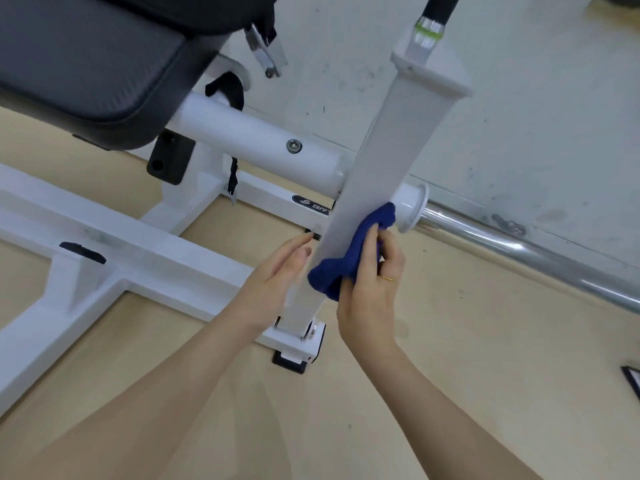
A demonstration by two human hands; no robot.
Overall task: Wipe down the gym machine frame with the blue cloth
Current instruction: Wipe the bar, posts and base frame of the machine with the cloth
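Bunching softly against the white upright post (pixel 374 161), the blue cloth (pixel 349 258) looks light and limp — best gripped wadded, as the right hand (pixel 370 289) pinches it now — while the left hand (pixel 277 275) rests spread on the post's other side.

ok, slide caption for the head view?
Right hand wipes white square steel upright with crumpled blue cloth; left hand steadies it.

The blue cloth (pixel 349 258) is dark blue, bunched, and pressed against the right face of the frame's white square post (pixel 377 161). The post slants from a base at 6 o'clock toward 1 o'clock.
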